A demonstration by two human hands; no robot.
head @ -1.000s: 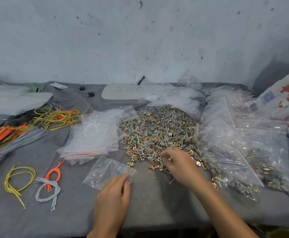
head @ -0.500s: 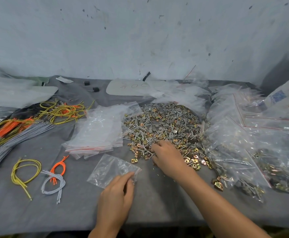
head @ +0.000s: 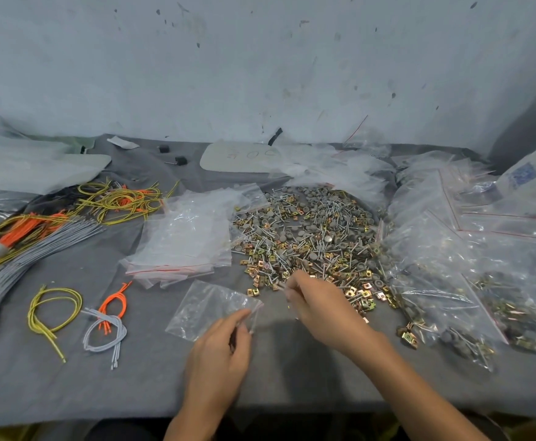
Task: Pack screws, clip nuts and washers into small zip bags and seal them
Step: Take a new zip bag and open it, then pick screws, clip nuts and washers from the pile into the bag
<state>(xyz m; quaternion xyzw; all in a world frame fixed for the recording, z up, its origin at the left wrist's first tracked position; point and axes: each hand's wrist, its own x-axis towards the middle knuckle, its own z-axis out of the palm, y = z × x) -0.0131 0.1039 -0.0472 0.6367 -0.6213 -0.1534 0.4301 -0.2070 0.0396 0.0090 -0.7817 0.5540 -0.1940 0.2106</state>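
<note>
Zip bag (head: pixel 209 308), small and clear, lies on the grey cloth (head: pixel 69 377); the left hand (head: pixel 220 348), palm down, pinches its right corner. Just beyond, the right hand (head: pixel 320 305) reaches forward with its fingers curled at the near edge of the hardware pile (head: pixel 308 237); blur hides whether it holds anything.

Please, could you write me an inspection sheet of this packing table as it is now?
Surface: grey cloth table.
Job's things: hardware pile in the middle; empty bag stack left of it; filled bags at right; small zip bag in front.
Clutter: two small black parts at the back.
Hands: left hand pinches the small zip bag's edge; right hand curled at the pile's near edge, hold blurred.
Cables: yellow, orange, grey cords at left.
Surroundings: stained pale wall.
</note>
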